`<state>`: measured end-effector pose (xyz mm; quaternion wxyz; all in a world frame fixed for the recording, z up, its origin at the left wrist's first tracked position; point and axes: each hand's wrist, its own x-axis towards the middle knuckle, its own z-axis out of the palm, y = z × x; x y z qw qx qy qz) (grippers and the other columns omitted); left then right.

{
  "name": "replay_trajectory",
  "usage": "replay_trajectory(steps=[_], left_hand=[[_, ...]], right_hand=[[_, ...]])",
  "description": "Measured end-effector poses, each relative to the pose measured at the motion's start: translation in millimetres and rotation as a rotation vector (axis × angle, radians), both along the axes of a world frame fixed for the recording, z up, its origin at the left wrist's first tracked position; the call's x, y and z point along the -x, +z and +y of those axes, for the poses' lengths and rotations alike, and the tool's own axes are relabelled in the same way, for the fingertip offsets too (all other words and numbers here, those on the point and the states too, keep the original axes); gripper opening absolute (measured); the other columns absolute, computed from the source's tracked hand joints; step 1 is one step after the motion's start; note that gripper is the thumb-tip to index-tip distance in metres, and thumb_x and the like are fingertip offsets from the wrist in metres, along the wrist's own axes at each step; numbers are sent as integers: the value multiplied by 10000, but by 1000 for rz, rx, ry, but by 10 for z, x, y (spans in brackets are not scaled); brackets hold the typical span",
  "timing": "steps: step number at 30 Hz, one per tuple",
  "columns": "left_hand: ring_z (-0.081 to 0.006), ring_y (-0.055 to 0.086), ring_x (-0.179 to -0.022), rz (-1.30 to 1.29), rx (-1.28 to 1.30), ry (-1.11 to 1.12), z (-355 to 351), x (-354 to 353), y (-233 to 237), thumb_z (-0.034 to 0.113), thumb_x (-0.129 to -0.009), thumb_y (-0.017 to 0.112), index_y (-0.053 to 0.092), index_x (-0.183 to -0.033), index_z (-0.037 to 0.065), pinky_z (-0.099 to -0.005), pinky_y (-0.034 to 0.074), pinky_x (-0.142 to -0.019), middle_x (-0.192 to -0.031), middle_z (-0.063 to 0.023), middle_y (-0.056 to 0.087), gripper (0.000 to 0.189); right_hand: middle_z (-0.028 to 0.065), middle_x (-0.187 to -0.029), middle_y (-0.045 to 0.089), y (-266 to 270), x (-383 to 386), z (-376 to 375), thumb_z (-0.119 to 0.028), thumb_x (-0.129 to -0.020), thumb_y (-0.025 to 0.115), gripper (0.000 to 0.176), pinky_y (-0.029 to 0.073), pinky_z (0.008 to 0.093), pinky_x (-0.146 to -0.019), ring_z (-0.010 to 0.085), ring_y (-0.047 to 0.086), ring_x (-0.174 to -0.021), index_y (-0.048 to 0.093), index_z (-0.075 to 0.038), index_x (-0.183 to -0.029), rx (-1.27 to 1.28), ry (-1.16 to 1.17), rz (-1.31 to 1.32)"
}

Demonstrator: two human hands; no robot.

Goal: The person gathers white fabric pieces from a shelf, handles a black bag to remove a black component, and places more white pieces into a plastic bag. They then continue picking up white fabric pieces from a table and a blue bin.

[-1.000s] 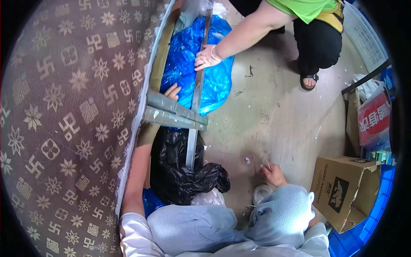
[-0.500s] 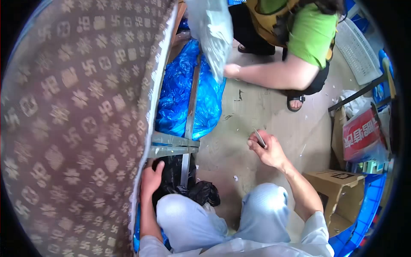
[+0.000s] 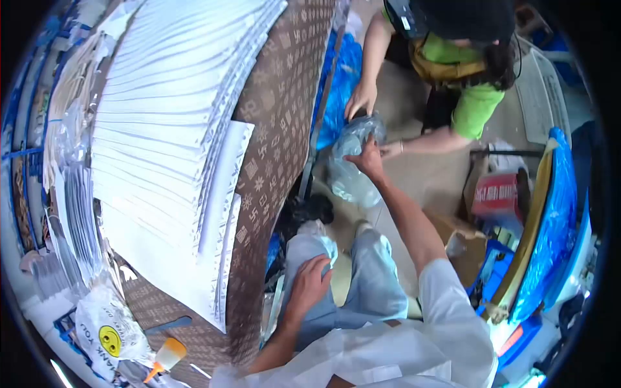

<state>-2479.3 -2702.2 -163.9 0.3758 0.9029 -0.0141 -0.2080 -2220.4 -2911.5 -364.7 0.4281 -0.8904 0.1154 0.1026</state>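
My right hand [image 3: 366, 159] reaches forward to the mouth of a clear plastic bag [image 3: 352, 174] that hangs just above the floor. Its fingertips touch the bag's rim; whether they hold anything is hidden. A person in a green top crouches opposite, holding the bag open with one hand [image 3: 361, 98] above it and the other hand [image 3: 389, 150] beside it. My left hand [image 3: 312, 283] rests flat on my left knee, fingers apart and empty.
A table with a brown patterned cloth [image 3: 275, 116] fills the left, carrying a fanned stack of white sheets [image 3: 162, 129]. A blue bag [image 3: 337, 84] and a black bag [image 3: 310, 208] lie under it. A cardboard box [image 3: 460, 246] and red package [image 3: 497, 194] stand at the right.
My head has risen, so the tabletop shows. My right hand went forward to the clear bag, which the other person lowered. My left hand left the black bag for my knee.
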Motion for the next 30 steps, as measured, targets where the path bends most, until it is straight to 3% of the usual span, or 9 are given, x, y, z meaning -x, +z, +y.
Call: replay_trajectory(steps=[7,10,11,15,17,20,22,26,30], left_hand=[[-245,553,-1007,-52,-322,-68,-81,495,51,142,-790,640,669,-886,98,-452,338,-939,-1021,-39,640,110],[-220,551,-993,-11,-335,-29,-124,527,-71,163,-777,656,673,-863,116,-452,329,-923,-958,-6,649,99],[-218,551,-996,-7,-334,-11,-164,510,-44,170,-779,656,673,-866,119,-444,332,-922,-944,-5,652,102],[-218,556,-995,23,-274,6,-149,531,2,189,-800,645,669,-855,123,-419,332,-933,-922,-1,657,90],[-220,561,-984,12,-253,13,-147,607,85,174,-809,634,663,-855,121,-412,349,-917,-909,-9,654,76],[-235,564,-983,19,-113,100,-212,877,184,149,-819,622,656,-874,114,-406,367,-907,-922,-29,648,74],[-299,558,-1001,79,123,220,-247,1096,303,136,-829,615,641,-959,88,-426,403,-923,-1015,-78,637,142],[-351,524,-1076,-206,138,316,-328,636,1998,127,-808,661,567,-1108,18,-442,420,-940,-1146,-158,561,333],[-372,513,-1088,-566,238,308,-321,323,3436,197,-733,747,504,-1200,-11,-433,431,-931,-1148,-182,543,566]], right_hand=[[392,-1466,96,-1155,428,209,-492,-638,816,1180,427,483,-1005,560,177,-1340,180,130,-1413,346,202,275],[376,-1393,297,-1392,878,368,-422,-744,739,910,455,508,-939,517,477,-1163,298,86,-1357,313,214,484],[378,-1167,515,-1635,999,325,-252,-823,619,584,483,504,-869,489,582,-1007,400,89,-1244,122,-48,531],[273,-828,649,-1299,1285,102,-86,-829,472,273,507,495,-740,450,635,-809,525,68,-1048,185,109,226],[180,-758,637,-813,1220,-111,-107,-854,487,199,494,439,-607,303,594,-634,567,50,-945,-81,-29,-99],[12,-636,488,597,1138,-412,-165,-920,457,224,426,289,-472,116,468,-534,569,-5,-810,-578,-253,171],[-15,-694,495,1583,1457,-186,-166,-921,466,210,380,253,-468,91,439,-551,622,-25,-909,-430,-302,219],[120,-1085,645,3630,1697,-496,-126,-886,458,385,480,279,-709,147,577,-833,512,4,-1244,-469,-2,235],[174,-1194,617,5395,1835,-257,-140,-867,485,426,488,278,-747,154,594,-868,510,82,-1230,-709,-96,294]])
